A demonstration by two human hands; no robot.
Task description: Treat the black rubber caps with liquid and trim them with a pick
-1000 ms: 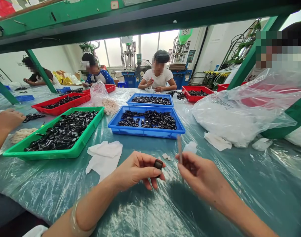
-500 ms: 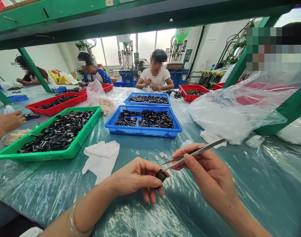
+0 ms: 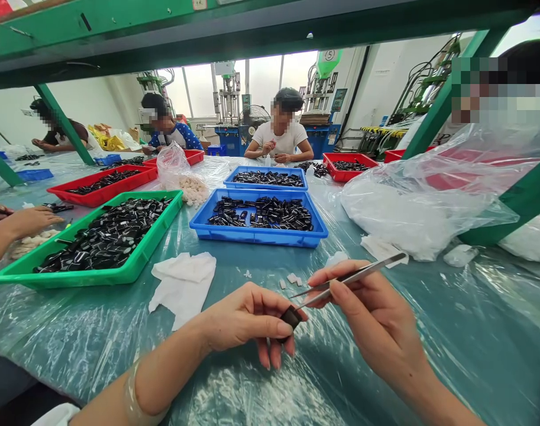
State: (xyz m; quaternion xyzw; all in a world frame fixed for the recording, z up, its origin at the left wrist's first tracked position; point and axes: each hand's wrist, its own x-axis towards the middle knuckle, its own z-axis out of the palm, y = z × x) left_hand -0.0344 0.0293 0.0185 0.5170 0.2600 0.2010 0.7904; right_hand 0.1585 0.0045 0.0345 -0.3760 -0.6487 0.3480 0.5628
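Note:
My left hand (image 3: 247, 322) is closed round a small black part (image 3: 291, 318), pinched between thumb and forefinger just above the plastic-covered table. My right hand (image 3: 371, 316) grips metal tweezers (image 3: 353, 276) whose tips touch the black part. A few small white bits (image 3: 291, 278) lie on the table just beyond my hands. A folded white cloth (image 3: 183, 284) lies to the left of my left hand.
A green tray (image 3: 132, 269) and two blue trays (image 3: 256, 235) of black parts stand ahead; red trays (image 3: 101, 192) lie further back. Large clear plastic bags (image 3: 429, 201) fill the right. A co-worker's hand (image 3: 28, 222) rests at the left; other people sit across the table.
A second ago my right hand held the tweezers upright and apart from the part; it has since tipped them over and brought their tips onto the black part.

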